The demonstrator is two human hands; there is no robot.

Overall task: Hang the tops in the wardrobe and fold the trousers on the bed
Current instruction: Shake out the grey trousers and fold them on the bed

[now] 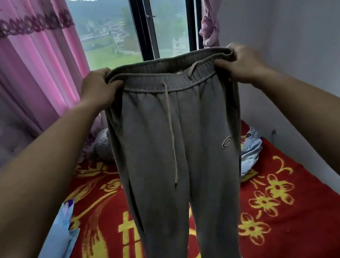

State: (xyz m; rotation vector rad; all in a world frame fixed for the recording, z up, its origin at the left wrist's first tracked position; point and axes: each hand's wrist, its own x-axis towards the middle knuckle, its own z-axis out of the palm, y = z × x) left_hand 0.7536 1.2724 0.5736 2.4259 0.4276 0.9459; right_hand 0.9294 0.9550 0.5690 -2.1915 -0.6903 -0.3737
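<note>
head view, trousers: grey sweatpants (175, 139) hang dead centre, held up by the waistband, legs dropping to 6 o'clock over the bed (292, 209). The hems look just about down at the red blanket; can't tell if they touch.
head view, left hand: the left hand (98, 88) at about 10 o'clock is clamped on the waistband's left corner, with the fingers curled over the top edge.
head view, right hand: the right hand (241, 62) at about 2 o'clock has the same grip on the other corner.
head view, details: the drawstring (171, 128) dangles down the front and the logo patch (226, 142) faces the camera.
head view, other stuff: a light blue garment (250, 151) is bunched on the bed at 4 o'clock, and the window (107, 26) is at 12.
step: I'd say it's the trouser-folding bit, right at the start, since they're spread out but not folded yet.
next move: probably bring the two corners together so leg lies on leg, then lower it flat on the blanket. Watch that the drawstring doesn't get trapped.
</note>
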